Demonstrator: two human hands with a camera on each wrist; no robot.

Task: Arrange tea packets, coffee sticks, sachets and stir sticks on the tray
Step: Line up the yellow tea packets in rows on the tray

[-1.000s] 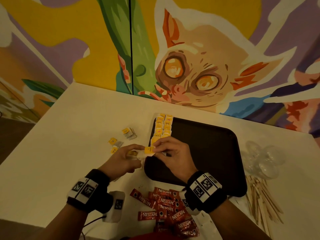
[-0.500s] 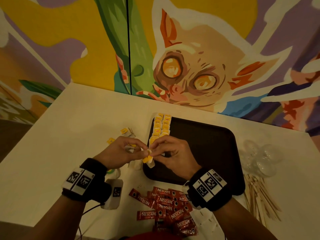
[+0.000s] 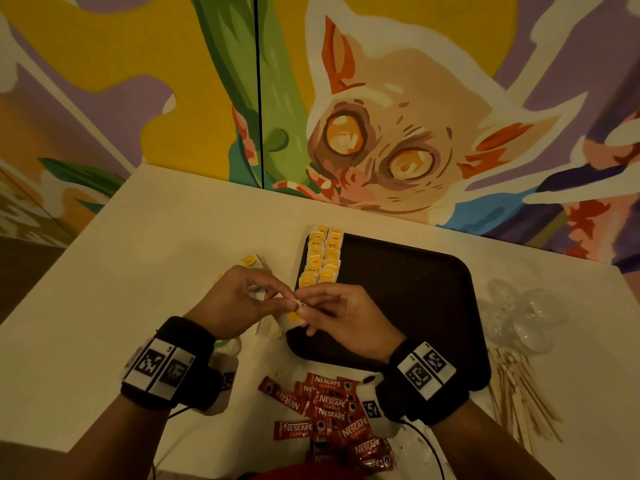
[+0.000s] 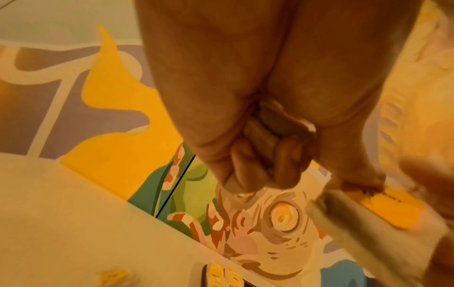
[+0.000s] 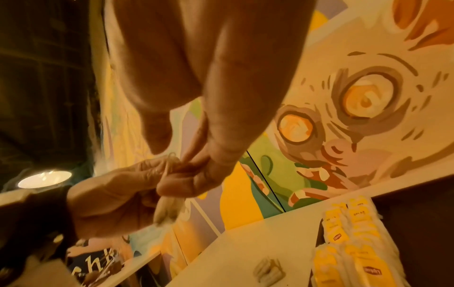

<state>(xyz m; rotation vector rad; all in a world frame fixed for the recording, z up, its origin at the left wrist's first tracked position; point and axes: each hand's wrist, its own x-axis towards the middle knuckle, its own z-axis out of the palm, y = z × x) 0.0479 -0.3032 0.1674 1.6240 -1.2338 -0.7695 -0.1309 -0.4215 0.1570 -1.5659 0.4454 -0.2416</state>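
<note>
While both hands meet over the near-left corner of the tray (image 3: pixel 398 292), the left hand (image 3: pixel 235 303) and right hand (image 3: pixel 346 317) pinch one tea packet (image 3: pixel 292 315) between fingertips, probably straightening it for the double row of tea packets (image 3: pixel 320 259) just beyond the knuckles. Both wrists angle inward, fingers curled.

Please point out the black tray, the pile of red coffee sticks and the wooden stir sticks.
black tray (image 3: pixel 408 306): head view, bare middle of its floor.
red coffee sticks (image 3: pixel 330 408): head view, middle of the pile.
wooden stir sticks (image 3: pixel 519 386): head view, middle of the bundle.
</note>
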